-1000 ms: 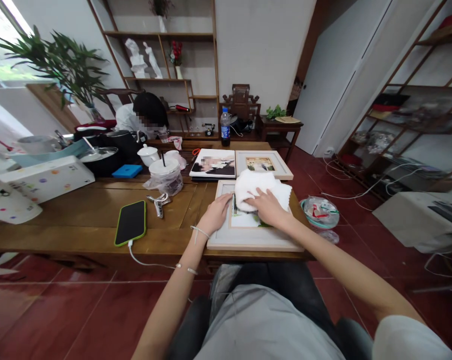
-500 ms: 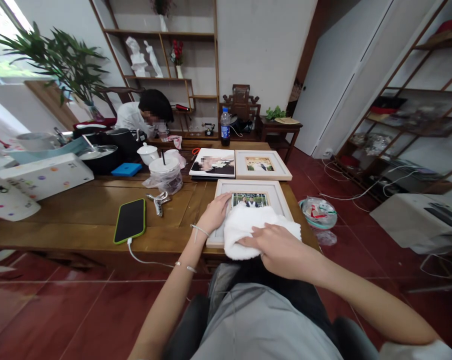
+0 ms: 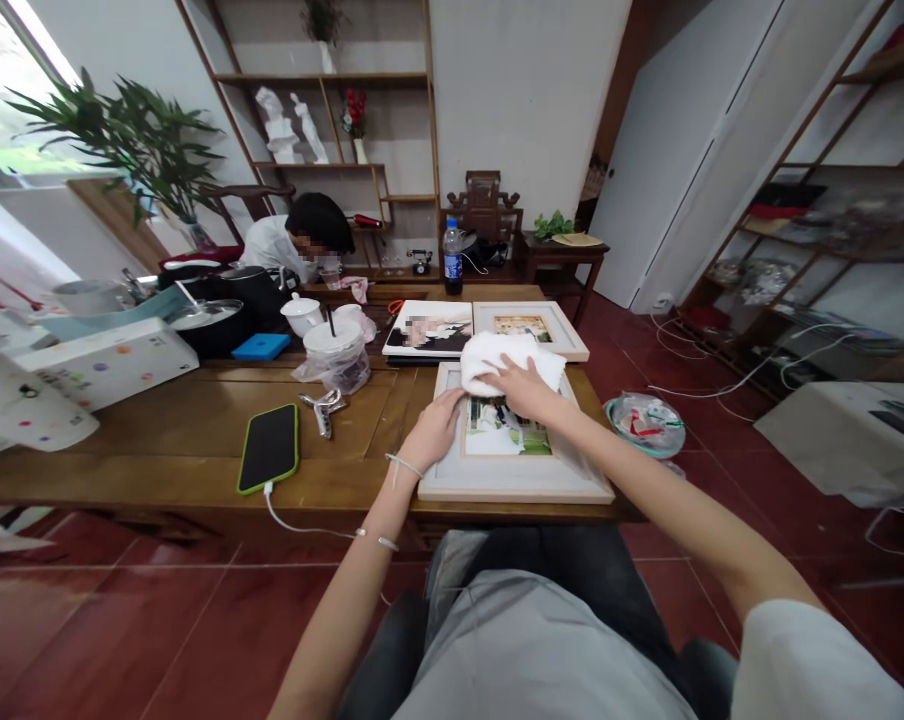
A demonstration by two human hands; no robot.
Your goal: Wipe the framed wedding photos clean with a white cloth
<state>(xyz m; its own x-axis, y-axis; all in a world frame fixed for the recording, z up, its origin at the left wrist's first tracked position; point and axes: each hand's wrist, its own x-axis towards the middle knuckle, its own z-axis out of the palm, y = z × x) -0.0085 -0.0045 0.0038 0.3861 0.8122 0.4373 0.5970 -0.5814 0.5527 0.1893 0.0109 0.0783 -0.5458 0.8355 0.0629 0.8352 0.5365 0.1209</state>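
A light wooden picture frame (image 3: pixel 516 490) lies flat near the table's front edge, with an outdoor photo inside its wide pale border. My left hand (image 3: pixel 433 435) rests on the frame's left side, fingers stretched out over the border. My right hand (image 3: pixel 531 390) holds a folded white cloth (image 3: pixel 489 350) against the far part of the frame. The cloth hides the photo's top and overlaps the near edge of a second framed photo (image 3: pixel 564 325) behind. To that one's left lies a flat photo panel (image 3: pixel 433 325) on a dark base.
Left on the table (image 3: pixel 197 455) are a charging phone (image 3: pixel 270 447), a metallic item (image 3: pixel 323 410), a bagged cup (image 3: pixel 336 355), a blue box (image 3: pixel 261 346) and a pot (image 3: pixel 212 325). A bottle (image 3: pixel 453 260) stands behind. A person (image 3: pixel 294 235) leans at the far side.
My right hand has pushed the cloth away from me, from the frame's near part to its far edge, uncovering the lower photo. My left hand stays on the left side.
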